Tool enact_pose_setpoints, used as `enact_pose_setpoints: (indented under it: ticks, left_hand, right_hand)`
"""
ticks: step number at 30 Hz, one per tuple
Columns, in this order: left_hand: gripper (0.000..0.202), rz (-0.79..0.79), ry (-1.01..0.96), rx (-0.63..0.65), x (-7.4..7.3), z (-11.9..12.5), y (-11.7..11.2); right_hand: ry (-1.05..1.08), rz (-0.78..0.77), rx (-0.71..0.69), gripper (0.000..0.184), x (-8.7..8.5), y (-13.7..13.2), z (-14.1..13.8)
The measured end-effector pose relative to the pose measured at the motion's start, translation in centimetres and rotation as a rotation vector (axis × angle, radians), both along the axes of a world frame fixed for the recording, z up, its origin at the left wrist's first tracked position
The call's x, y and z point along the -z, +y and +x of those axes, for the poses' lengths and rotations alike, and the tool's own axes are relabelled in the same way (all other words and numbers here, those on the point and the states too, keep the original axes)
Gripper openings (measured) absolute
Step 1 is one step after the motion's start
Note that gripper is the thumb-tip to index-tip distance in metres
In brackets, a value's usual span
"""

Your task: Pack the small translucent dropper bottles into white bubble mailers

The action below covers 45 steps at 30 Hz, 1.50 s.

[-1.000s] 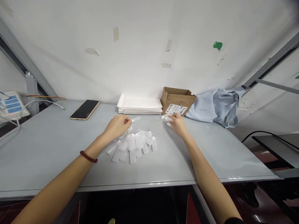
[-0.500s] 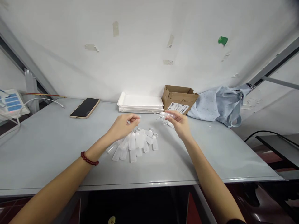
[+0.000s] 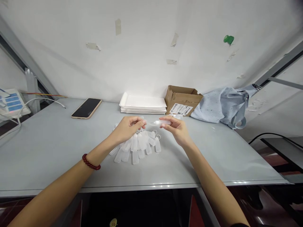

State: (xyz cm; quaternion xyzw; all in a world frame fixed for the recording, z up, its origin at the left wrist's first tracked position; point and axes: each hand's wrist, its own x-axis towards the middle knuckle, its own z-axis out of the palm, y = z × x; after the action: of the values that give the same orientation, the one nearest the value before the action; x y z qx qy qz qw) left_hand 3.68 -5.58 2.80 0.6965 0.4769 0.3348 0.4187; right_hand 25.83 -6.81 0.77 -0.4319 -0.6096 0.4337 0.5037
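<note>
the two hands meet above the middle of the table (image 3: 47, 148): the left hand (image 3: 127, 127) on the left, the right hand (image 3: 177, 129) on the right. a small bottle (image 3: 163, 122) lies crosswise between them in the right hand's fingers. just beneath them and a little nearer the front edge, a cluster of bottles (image 3: 139, 146) lies on the table. behind the hands a stack of trays (image 3: 143, 105) sits by the wall (image 3: 142, 63). a cardboard box (image 3: 182, 101) stands just right of the stack, and a cloth bag (image 3: 224, 105) lies right of the box. a phone (image 3: 86, 108) lies at the back left. a device (image 3: 11, 104) sits further left, past the table's edge.
</note>
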Motion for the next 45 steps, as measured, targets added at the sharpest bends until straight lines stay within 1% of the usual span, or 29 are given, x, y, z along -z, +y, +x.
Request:
enact_pose_setpoints:
  ticks: [4, 7, 14, 21, 32, 41, 45]
  left_hand:
    - [0.03, -0.021, -0.02, 0.002, -0.1, 0.05, -0.06]
    - [0.029, -0.038, -0.028, 0.0, -0.16, 0.04, -0.08]
    - [0.025, -0.019, -0.058, 0.048, -0.59, -0.04, -0.47]
    - [0.026, 0.033, -0.053, 0.111, -0.38, 0.01, -0.54]
    - [0.026, 0.027, -0.075, 0.111, -0.31, 0.01, -0.57]
    - [0.027, 0.016, -0.09, 0.092, -0.22, 0.1, -0.61]
    - [0.027, 0.01, -0.096, 0.09, -0.27, 0.15, -0.59]
  right_hand:
    - [0.022, -0.02, -0.062, 0.025, 0.08, -0.02, 0.05]
    - [0.036, -0.029, -0.083, 0.025, 0.09, -0.01, 0.08]
    - [0.057, -0.021, -0.069, 0.025, 0.12, 0.01, 0.0]
    - [0.072, -0.035, -0.059, 0.025, 0.19, -0.15, -0.21]
    - [0.091, -0.012, -0.065, 0.024, 0.47, -0.02, -0.26]
    - [0.079, -0.028, -0.049, 0.026, 0.19, -0.23, -0.3]
    - [0.088, -0.026, -0.058, 0.024, 0.19, -0.24, -0.3]
